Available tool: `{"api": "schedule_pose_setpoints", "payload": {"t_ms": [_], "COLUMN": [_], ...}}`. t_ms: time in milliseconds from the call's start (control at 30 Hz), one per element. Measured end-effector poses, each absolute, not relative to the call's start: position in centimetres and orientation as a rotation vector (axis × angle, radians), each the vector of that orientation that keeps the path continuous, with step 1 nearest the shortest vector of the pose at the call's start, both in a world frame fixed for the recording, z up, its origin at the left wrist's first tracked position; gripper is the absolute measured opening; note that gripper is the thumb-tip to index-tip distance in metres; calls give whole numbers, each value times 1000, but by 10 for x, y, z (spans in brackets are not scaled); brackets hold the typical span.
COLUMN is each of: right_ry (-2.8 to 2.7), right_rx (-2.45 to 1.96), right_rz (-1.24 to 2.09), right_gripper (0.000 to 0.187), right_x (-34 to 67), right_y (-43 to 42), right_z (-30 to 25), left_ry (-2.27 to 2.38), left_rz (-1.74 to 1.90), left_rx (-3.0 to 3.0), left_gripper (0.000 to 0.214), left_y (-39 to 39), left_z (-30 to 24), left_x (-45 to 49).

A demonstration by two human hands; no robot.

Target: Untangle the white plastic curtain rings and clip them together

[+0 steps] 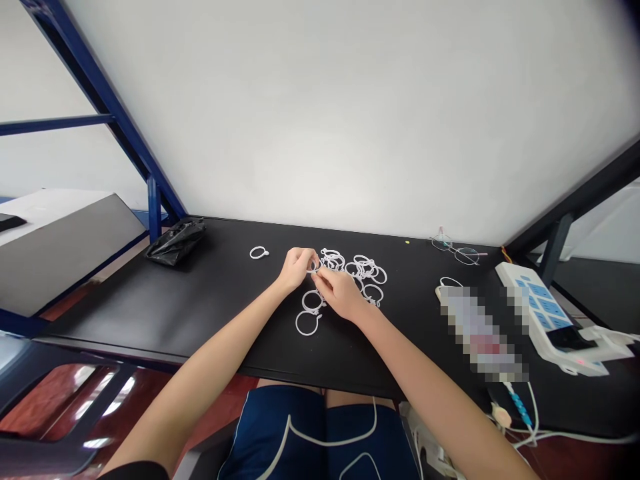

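Note:
My left hand [298, 265] and my right hand [338, 291] meet over the middle of a black table [210, 300], fingers pinched together on a small white plastic ring [315, 268] held between them. Behind and to the right of the hands lies a pile of several white rings [364, 269]. Two linked rings [310, 313] rest on the table just in front of my hands. A single white ring [259, 253] lies apart to the left.
A crumpled black plastic bag [176, 243] sits at the back left. Eyeglasses [457, 249] lie at the back right. A white and blue power strip [543, 309] with cables occupies the right side. Blue metal frame bars [115, 113] rise on the left.

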State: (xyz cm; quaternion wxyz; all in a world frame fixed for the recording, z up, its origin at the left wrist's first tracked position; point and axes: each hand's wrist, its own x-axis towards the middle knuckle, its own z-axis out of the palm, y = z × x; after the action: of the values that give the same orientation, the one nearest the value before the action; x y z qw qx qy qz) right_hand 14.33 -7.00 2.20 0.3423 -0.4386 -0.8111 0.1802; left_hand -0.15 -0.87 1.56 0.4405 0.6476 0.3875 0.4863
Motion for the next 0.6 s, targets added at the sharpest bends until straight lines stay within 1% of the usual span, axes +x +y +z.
{"api": "schedule_pose_setpoints", "payload": {"t_ms": [600], "right_ry": [-2079], "right_rx": [-1132], "right_rz": [510], "right_gripper": [31], "right_x": [144], "right_y": [-69], "right_z": [21], "left_ry": [946], "left_rz": [1198], "left_rx": [1629], "left_gripper": [35], "left_y": [-9], "left_z": [15], "left_x": [-1]}}
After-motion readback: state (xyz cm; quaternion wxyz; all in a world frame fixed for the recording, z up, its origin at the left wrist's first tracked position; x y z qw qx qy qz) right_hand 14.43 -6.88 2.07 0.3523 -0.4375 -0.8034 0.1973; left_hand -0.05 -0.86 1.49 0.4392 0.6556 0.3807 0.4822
